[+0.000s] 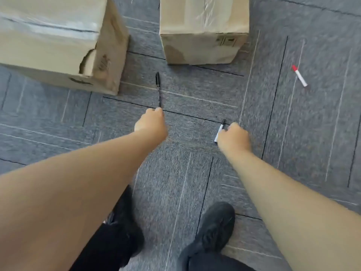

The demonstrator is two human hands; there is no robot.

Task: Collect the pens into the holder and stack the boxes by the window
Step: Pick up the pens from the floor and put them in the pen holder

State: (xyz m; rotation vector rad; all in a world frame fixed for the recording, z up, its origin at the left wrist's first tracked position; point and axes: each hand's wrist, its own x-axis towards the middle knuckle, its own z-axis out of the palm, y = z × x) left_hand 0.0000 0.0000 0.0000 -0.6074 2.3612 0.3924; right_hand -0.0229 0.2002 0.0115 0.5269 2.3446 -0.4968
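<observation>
**Both hands on pens, floor level**

Black shoes (pixel 216 227) stand on grey carpet (pixel 195 173). The right hand (pixel 233 136) is closed around a white pen (pixel 219 131); the left hand (pixel 152 122) pinches the near end of a black pen (pixel 158 89). A red-capped pen (pixel 299 76) lies apart at right. Beyond stand a torn box (pixel 58 42) and a smaller box (pixel 203 30).

Bare forearms, black trousers (pixel 109 249), black shoes (pixel 216 225) (both matte).
</observation>
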